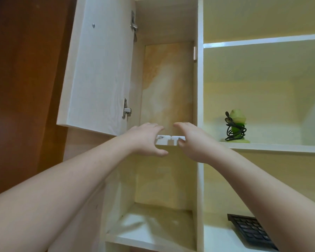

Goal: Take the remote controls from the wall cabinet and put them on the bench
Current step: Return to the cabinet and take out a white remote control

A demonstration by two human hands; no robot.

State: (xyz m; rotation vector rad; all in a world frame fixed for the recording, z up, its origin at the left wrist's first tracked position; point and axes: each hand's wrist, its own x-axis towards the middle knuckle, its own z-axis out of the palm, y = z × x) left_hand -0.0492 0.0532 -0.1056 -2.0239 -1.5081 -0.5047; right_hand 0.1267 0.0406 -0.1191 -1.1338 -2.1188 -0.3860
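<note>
Two white remote controls lie side by side on the front edge of a shelf in the open wall cabinet [168, 84]: the left remote [161, 138] and the right remote [176, 137]. My left hand [144, 139] reaches up with its fingers arched over the left remote and its thumb spread below the shelf edge. My right hand [195, 140] arches over the right remote, its thumb tip touching the remote's front end. The rear parts of both remotes are hidden by the shelf and my fingers. The bench is out of view.
The white cabinet door [98, 66] stands open to the left, with a brown wooden panel [25, 88] beyond it. On the open shelves to the right stand a green figurine wrapped in black cable [235, 127] and, lower down, a black keyboard [251, 230].
</note>
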